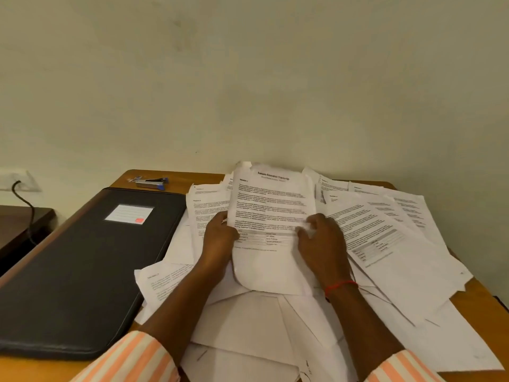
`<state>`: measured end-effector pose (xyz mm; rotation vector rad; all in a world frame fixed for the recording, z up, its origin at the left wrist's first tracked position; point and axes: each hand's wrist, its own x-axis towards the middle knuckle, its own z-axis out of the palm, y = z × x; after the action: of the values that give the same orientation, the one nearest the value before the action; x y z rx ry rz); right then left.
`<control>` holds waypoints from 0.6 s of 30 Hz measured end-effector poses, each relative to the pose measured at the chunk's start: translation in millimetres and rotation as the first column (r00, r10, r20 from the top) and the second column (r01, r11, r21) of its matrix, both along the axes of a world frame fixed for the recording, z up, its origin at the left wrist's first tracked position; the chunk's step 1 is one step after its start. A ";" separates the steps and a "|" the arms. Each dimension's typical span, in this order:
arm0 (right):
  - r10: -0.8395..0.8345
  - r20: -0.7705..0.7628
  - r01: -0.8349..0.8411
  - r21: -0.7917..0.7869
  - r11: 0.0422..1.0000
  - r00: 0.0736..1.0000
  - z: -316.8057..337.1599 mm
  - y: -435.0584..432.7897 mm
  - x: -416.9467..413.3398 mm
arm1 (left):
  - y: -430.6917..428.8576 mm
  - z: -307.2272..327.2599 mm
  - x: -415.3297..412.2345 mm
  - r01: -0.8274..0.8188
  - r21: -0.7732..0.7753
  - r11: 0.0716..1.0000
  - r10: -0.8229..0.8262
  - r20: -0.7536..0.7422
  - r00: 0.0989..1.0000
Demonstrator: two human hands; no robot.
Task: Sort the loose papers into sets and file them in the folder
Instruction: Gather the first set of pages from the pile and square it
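Sheet (272, 205) of printed text held up above loose papers (385, 244) at desk (192, 179) centre, left hand (220, 235) pinching its 9 o'clock edge, right hand (322, 241) its 3 o'clock edge, closed folder (82, 266) at 9 o'clock; risk: bowed page creasing under grip, forearms nudging heap off

A wooden table (484, 321) stands against the wall. A black folder (82, 271) lies closed on its left, a stapler (152, 183) behind it, papers (399, 271) heaped across the right.

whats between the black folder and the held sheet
In the head view, overlapping loose papers lie between the folder and the held sheet, whose left edge the left hand grips.
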<state>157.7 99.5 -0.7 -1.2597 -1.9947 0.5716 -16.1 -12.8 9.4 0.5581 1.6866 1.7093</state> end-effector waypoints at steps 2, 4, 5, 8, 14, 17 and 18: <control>-0.068 -0.056 0.065 -0.044 0.997 0.996 2.3 8.3 6.9 | -0.7 4.0 -1.9 0.020 0.007 1.000 -0.020 0.036 0.999; -0.100 -0.215 0.061 -0.182 0.981 0.971 5.4 13.4 13.3 | -3.6 7.1 -0.2 0.022 0.026 0.999 -0.023 0.042 0.999; -0.111 -0.292 0.041 -0.235 0.971 0.950 8.2 13.9 15.6 | -4.1 7.8 -0.4 0.022 0.039 0.999 -0.023 0.044 0.999; -0.083 -0.399 -0.022 -0.252 0.967 0.913 7.7 15.6 18.8 | -4.0 7.4 -0.1 0.024 0.054 0.998 -0.027 0.052 0.998; -0.042 -0.447 -0.059 -0.210 0.976 0.894 4.8 16.6 14.5 | -6.3 7.9 -2.7 0.010 0.052 0.999 -0.010 0.004 1.000; 0.015 -0.514 -0.158 -0.235 0.959 0.858 1.1 19.8 15.9 | -8.4 11.3 -7.4 0.013 0.076 0.997 -0.007 -0.077 0.997; 0.047 -0.539 -0.220 -0.261 0.940 0.841 1.3 19.4 16.0 | -10.0 13.1 -11.3 0.005 0.084 0.996 0.007 -0.136 0.991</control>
<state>173.7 119.0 0.6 -0.9924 -1.5649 1.2075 -27.4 -22.8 22.5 0.7279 1.7142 1.7851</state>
